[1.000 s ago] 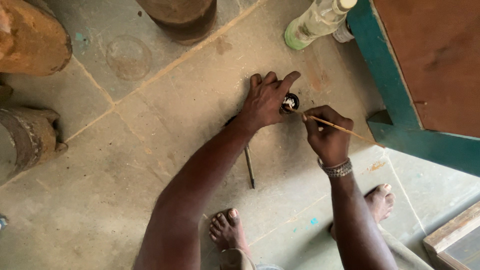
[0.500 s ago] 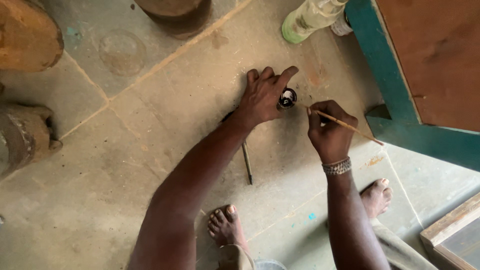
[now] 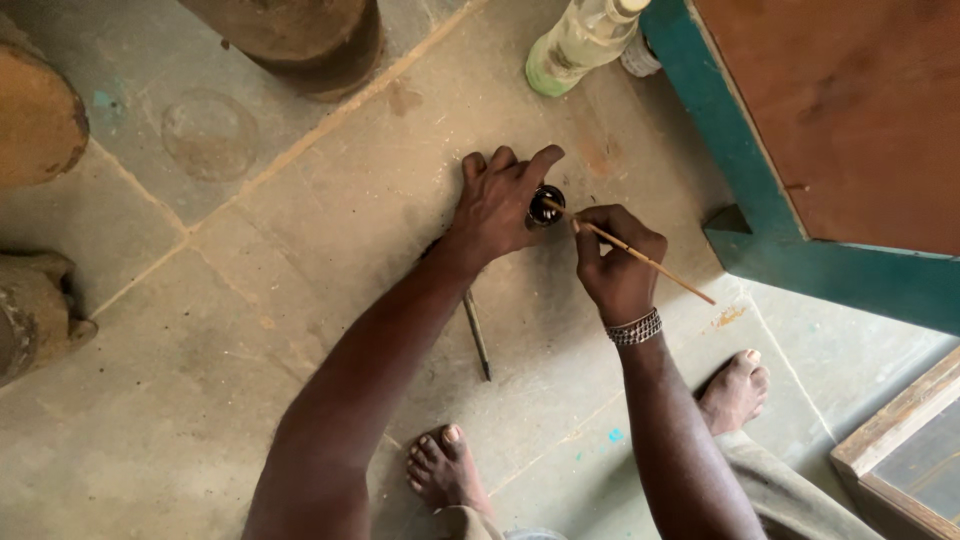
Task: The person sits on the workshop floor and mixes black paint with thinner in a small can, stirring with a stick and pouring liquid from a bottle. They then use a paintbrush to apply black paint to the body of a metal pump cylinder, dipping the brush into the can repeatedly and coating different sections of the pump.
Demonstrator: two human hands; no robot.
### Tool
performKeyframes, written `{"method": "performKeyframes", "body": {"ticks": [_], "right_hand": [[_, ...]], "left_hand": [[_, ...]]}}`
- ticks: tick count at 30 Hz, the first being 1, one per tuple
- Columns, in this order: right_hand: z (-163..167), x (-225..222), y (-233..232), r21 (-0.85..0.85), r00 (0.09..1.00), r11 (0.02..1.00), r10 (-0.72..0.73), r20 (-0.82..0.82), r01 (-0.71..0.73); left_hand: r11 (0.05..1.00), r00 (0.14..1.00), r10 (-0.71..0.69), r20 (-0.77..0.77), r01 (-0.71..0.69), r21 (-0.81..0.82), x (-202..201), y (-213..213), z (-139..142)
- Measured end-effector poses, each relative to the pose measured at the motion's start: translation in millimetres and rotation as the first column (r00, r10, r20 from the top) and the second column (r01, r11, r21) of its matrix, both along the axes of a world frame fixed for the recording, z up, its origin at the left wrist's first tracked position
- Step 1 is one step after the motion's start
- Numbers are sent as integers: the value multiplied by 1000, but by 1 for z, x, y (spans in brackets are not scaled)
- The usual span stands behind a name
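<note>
- While the left hand [image 3: 500, 205] lies flat-knuckled on the stone floor [image 3: 300, 300], its fingers curl closed around a small dark round pot [image 3: 545, 205], which stands upright on the floor just right of the index finger and thumb.
- Just right of that pot, the right hand [image 3: 615, 265] pinches a thin wooden stick [image 3: 640, 255], fingers drawn narrow and tight onto the shaft.
- Long axis of the stick: it slants from upper left to lower right, its tip at the mouth of the pot, its free end trailing toward the teal frame [image 3: 760, 220].
- Both hands are almost touching across the pot; the left one is on it, the right reaches it only through the stick.
- Whether the tip sits inside the pot or just on its rim is too small to tell.
- A metal bracelet [image 3: 635, 328] circles the right wrist.
- A dark slim tool [image 3: 477, 335] lies on the floor under the left forearm, apart from both hands.
- Farther off: 1 pale green bottle [image 3: 575, 45] lying tilted near the top, wooden logs [image 3: 35, 120] at the left, and 2 bare feet [image 3: 445, 465] at the bottom.
</note>
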State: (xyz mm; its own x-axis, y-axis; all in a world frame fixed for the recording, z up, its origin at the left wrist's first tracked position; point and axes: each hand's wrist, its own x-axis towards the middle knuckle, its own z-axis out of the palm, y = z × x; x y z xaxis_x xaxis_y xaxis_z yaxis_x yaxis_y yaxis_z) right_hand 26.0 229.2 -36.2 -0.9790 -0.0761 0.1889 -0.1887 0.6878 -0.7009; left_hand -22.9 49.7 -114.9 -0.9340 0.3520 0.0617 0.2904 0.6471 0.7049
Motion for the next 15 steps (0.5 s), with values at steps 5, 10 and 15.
{"method": "performKeyframes", "body": {"ticks": [5,10,15], "right_hand": [[-3,1,1,26,998,1000,-17,64,15],[-2,3,2,-41,999,999,19,-37,-21],[1,2,1,25,998,999,-25,58,24]], "left_hand": [[1000,1000,7,10,-7,-28,3,1,0],[1000,998,5,58,-5,-6,1,1,1],[999,1000,2,-18,-3,-43,2,-1,0]]}}
